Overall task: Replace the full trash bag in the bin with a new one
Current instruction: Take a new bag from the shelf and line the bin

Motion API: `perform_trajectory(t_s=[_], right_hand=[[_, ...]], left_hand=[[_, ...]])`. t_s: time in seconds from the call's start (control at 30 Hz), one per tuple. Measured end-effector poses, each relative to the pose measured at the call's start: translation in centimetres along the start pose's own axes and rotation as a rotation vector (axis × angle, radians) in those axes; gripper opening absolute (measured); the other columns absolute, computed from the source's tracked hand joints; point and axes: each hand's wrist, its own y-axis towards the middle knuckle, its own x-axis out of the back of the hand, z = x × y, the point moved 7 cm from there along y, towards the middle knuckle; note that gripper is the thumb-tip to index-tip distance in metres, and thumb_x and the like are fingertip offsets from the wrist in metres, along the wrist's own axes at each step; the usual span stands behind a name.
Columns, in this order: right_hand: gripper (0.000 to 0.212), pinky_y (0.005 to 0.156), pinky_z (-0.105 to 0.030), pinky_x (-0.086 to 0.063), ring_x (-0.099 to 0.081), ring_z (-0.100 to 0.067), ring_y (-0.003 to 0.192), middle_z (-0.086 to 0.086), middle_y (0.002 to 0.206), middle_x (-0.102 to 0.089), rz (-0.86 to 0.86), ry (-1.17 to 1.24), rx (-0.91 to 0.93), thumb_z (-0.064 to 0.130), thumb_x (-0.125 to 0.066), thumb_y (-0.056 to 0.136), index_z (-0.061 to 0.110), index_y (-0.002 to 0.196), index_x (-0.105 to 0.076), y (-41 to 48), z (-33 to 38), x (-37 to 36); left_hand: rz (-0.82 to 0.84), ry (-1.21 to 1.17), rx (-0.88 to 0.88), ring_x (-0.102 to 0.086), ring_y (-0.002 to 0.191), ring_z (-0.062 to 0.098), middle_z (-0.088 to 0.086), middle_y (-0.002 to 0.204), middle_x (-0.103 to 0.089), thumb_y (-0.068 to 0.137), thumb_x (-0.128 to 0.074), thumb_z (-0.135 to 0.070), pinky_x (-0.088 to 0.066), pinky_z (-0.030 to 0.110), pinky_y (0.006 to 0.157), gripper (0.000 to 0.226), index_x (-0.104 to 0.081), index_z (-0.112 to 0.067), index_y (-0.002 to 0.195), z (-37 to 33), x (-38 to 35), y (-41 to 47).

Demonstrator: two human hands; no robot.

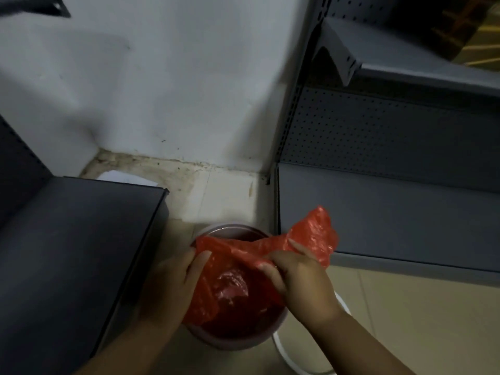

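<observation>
A round pinkish-grey bin [230,343] stands on the tiled floor between two grey shelving units. A red plastic bag [238,269] is spread over its mouth and hangs down inside it. My left hand [170,288] grips the bag's left edge at the bin's left rim. My right hand [300,277] pinches the bag's upper right part, and a loose flap [313,234] sticks up past the bin toward the right shelf. The bin's far rim [230,228] is bare.
A dark grey shelf base [70,255] stands close on the left, another grey shelf unit [384,212] on the right. A white wall [162,90] closes the corner behind. A white round object [281,350] lies on the floor by the bin's right side.
</observation>
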Motion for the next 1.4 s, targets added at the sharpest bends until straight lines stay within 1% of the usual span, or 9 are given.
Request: perform_trajectory(t_s=[0.07, 0.13, 0.27, 0.37, 0.47, 0.67, 1.0, 1.2, 1.4], right_hand=[[0.032, 0.062, -0.021, -0.045, -0.065, -0.012, 0.063, 0.007, 0.069, -0.071, -0.075, 0.065, -0.049, 0.052, -0.048, 0.083, 0.025, 0.077, -0.065, -0.7, -1.6, -0.9], [0.024, 0.066, -0.019, -0.047, -0.067, -0.010, 0.078, 0.009, 0.087, -0.072, -0.156, 0.154, -0.134, 0.048, -0.057, 0.077, 0.030, 0.092, -0.065, -1.5, -3.5, -1.9], [0.067, 0.091, -0.030, -0.039, -0.055, -0.025, 0.114, -0.006, 0.124, -0.055, -0.302, 0.037, -0.185, 0.064, -0.056, 0.069, 0.025, 0.123, -0.052, -2.1, -6.0, -3.0], [0.107, 0.115, -0.048, -0.010, -0.001, -0.028, 0.147, -0.001, 0.159, 0.001, -0.139, 0.068, -0.461, 0.076, -0.063, 0.059, 0.041, 0.147, -0.013, -1.7, -8.9, -4.2], [0.125, 0.117, -0.057, -0.011, 0.008, -0.034, 0.147, -0.005, 0.157, 0.022, 0.021, 0.359, -0.664, 0.078, -0.066, 0.046, 0.050, 0.145, 0.006, -1.8, -11.1, -6.1], [0.126, 0.106, -0.051, -0.042, -0.042, -0.025, 0.134, 0.002, 0.154, -0.029, 0.147, 0.626, -0.527, 0.075, -0.074, 0.043, 0.053, 0.143, -0.001, -1.5, -9.9, -8.8], [0.091, 0.115, -0.036, -0.026, -0.034, -0.018, 0.139, 0.000, 0.155, -0.028, 0.349, 0.404, -0.236, 0.046, -0.055, 0.090, 0.038, 0.148, 0.014, -1.1, -4.1, -11.6], [0.077, 0.118, -0.039, -0.021, -0.027, -0.025, 0.143, -0.008, 0.159, -0.020, 0.626, 0.447, -0.304, 0.038, -0.040, 0.098, 0.031, 0.148, 0.017, -1.2, -2.9, -15.3], [0.059, 0.111, -0.031, -0.026, -0.037, -0.031, 0.136, -0.023, 0.150, -0.033, 0.772, 0.119, -0.339, 0.027, -0.028, 0.103, 0.006, 0.152, -0.003, -0.5, -4.1, -15.5]], left_hand=[[-0.029, -0.003, -0.082, -0.057, 0.055, 0.012, 0.002, 0.061, -0.064, 0.077, -0.033, -0.066, -0.042, 0.018, 0.056, 0.060, -0.065, -0.015, 0.069, 0.8, -0.6, -1.0], [-0.056, -0.043, -0.150, -0.055, 0.054, 0.011, 0.002, 0.057, -0.064, 0.077, -0.028, -0.076, -0.038, 0.008, 0.054, 0.075, -0.066, -0.012, 0.071, 1.5, -1.2, -1.9], [-0.084, 0.031, -0.350, -0.051, 0.055, 0.002, -0.011, 0.045, -0.047, 0.082, -0.021, -0.076, -0.035, 0.010, 0.050, 0.062, -0.047, -0.022, 0.066, 1.8, -2.6, -2.2], [-0.077, 0.090, -0.421, -0.047, 0.044, 0.007, -0.010, 0.045, -0.042, 0.083, -0.021, -0.075, -0.045, 0.029, 0.046, 0.062, -0.048, -0.021, 0.068, 1.2, -3.0, -1.8], [-0.076, 0.177, -0.526, -0.047, 0.048, 0.010, -0.015, 0.048, -0.037, 0.089, -0.023, -0.068, -0.042, 0.023, 0.046, 0.063, -0.050, -0.020, 0.057, -0.1, -3.1, -2.2], [-0.094, 0.307, -0.668, -0.042, 0.060, 0.010, -0.007, 0.049, -0.047, 0.094, -0.025, -0.058, -0.031, 0.017, 0.055, 0.042, -0.033, -0.028, 0.066, -0.3, -3.1, -4.0], [-0.145, 0.352, -0.820, -0.049, 0.049, 0.011, -0.003, 0.048, -0.052, 0.096, -0.031, -0.051, -0.043, 0.019, 0.067, 0.057, -0.049, -0.018, 0.053, -0.2, -3.6, -4.9], [-0.137, 0.430, -0.868, -0.055, 0.047, 0.012, -0.006, 0.051, -0.056, 0.095, -0.033, -0.051, -0.047, 0.025, 0.075, 0.055, -0.054, -0.020, 0.055, 0.9, -3.9, -5.2], [-0.109, 0.450, -0.850, -0.054, 0.048, 0.015, -0.005, 0.052, -0.055, 0.095, -0.035, -0.050, -0.039, 0.022, 0.064, 0.052, -0.052, -0.021, 0.055, 1.7, -4.1, -5.3]])
